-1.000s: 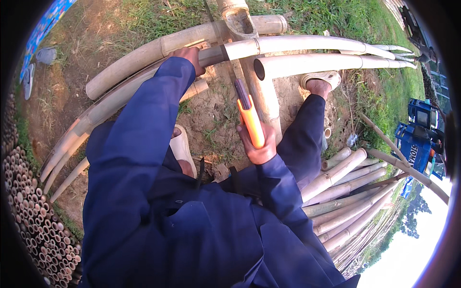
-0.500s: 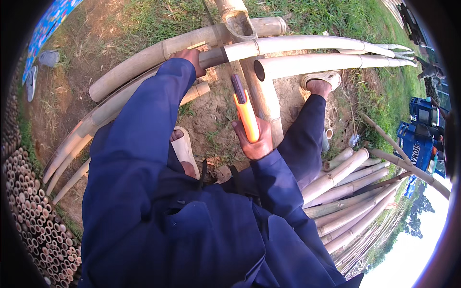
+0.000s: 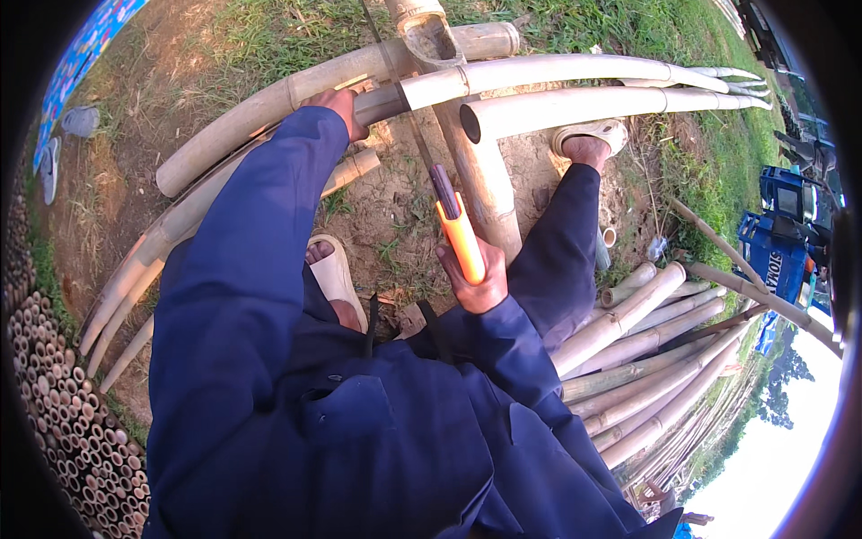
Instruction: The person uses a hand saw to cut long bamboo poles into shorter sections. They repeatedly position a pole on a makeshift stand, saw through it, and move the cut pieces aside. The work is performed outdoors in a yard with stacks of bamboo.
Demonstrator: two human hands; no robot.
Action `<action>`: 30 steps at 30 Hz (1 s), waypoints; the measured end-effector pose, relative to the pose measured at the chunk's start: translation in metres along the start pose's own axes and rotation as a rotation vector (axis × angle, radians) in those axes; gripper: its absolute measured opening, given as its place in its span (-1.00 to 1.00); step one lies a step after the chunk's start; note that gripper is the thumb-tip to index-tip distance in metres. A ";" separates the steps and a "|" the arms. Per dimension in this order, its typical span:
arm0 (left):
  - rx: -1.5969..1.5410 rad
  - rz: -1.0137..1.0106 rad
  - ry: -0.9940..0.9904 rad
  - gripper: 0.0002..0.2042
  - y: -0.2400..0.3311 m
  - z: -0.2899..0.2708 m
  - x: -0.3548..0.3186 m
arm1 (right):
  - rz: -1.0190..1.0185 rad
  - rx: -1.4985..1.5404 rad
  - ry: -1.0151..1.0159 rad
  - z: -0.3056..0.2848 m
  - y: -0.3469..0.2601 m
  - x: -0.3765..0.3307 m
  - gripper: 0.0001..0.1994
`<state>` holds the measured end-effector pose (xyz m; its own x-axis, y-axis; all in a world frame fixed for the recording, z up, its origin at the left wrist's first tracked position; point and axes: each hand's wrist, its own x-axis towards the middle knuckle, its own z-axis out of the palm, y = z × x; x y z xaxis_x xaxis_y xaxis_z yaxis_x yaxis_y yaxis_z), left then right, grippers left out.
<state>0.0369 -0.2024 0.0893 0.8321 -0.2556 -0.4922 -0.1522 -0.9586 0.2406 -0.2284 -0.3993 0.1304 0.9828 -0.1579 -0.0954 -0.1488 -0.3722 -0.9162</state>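
Note:
My right hand is closed around the orange handle of a hand saw, low between my knees. The saw's thin dark blade runs away from me and crosses a bamboo pole, where a darker stretch meets a paler one. How deep the blade sits in the bamboo I cannot tell. To the left of the blade, my left hand grips the darker stretch; its fingers are partly hidden. Under the poles lies a thick bamboo support, with a cut-open hollow at its far end.
Another bamboo pole with a dark open end lies just nearer me. A thick pole lies behind on the left. Cut poles are heaped at right, bamboo ends stacked at left. Blue machinery stands far right. My sandalled feet flank the support.
My right hand has drawn the saw back toward me a little, so more blade shows between handle and pole. My left hand keeps its grip. The whole view has shifted slightly.

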 end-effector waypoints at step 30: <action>-0.026 0.035 0.074 -0.38 -0.013 0.007 -0.006 | 0.103 0.095 -0.091 -0.002 -0.016 0.001 -0.80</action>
<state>0.0298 -0.1889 0.0834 0.8637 -0.2780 -0.4205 -0.1687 -0.9455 0.2786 -0.2255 -0.3956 0.1458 0.9693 -0.1060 -0.2218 -0.2427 -0.2691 -0.9320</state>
